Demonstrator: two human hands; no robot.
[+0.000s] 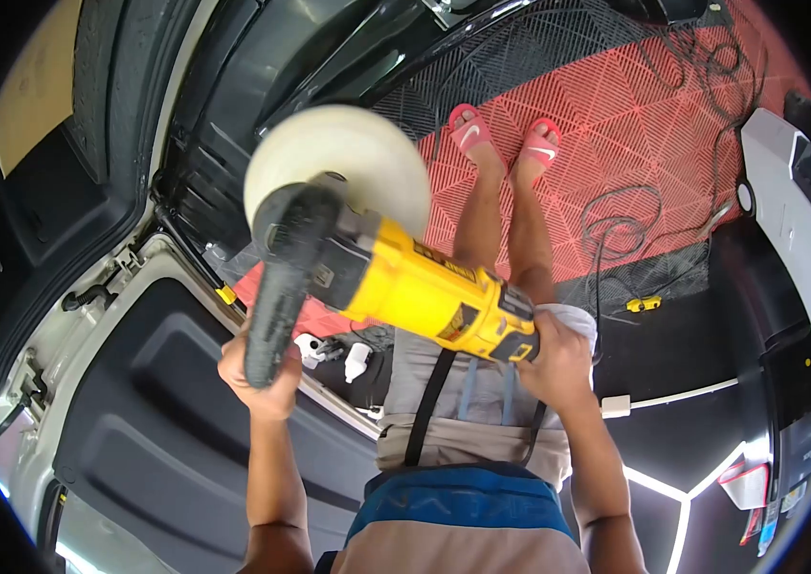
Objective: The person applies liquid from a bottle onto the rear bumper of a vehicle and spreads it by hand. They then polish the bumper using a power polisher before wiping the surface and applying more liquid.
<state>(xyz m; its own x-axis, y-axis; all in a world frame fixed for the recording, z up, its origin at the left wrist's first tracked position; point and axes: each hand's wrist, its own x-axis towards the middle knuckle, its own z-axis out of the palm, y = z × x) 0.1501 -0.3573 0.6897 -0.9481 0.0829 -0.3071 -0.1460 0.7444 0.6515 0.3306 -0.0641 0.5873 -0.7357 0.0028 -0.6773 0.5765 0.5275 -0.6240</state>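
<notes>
A yellow and black polisher point(434, 297) is held across the middle of the view, in front of my body. Its round, pale pad point(367, 143) faces away from me at the upper left, and its outline looks smeared. My left hand point(264, 371) is closed around the lower end of the thick black side handle point(281, 297). The rear end of the yellow body sits in my right hand point(558, 362), whose fingers wrap round it. No contact between pad and car can be made out.
An opened car door with a dark inner panel point(185, 373) stands at the left. Loose black cables point(621, 225) lie on the red and black tile floor point(606, 143). White bottles point(357, 364) are near the door. A white and black machine or vehicle part point(788, 182) stands at the right.
</notes>
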